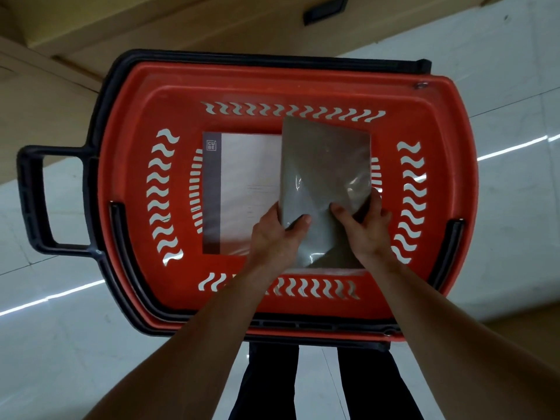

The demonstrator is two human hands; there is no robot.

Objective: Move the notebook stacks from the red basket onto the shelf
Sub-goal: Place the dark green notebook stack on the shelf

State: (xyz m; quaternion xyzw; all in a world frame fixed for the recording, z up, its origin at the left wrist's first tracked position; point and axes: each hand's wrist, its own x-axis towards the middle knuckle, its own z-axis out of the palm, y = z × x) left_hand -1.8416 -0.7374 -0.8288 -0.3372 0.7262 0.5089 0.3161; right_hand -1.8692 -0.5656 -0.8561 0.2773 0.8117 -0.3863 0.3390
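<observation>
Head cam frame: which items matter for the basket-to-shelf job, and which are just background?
In the job: grey wrapped stack, gripped by left hand and right hand; white stack lying in red basket.
Just there: tiled floor; wooden panelling; dark trouser legs.

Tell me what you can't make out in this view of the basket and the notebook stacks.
Head view:
- grey stack: notebook count; only its top face shows, with glare.
- white stack: its right part, covered by the grey stack and left hand.
- red basket floor under the grey stack: hidden by it and the right hand.
- wooden unit, maybe the shelf: cut off by the top edge.
- white stack's fine print: too small.
</observation>
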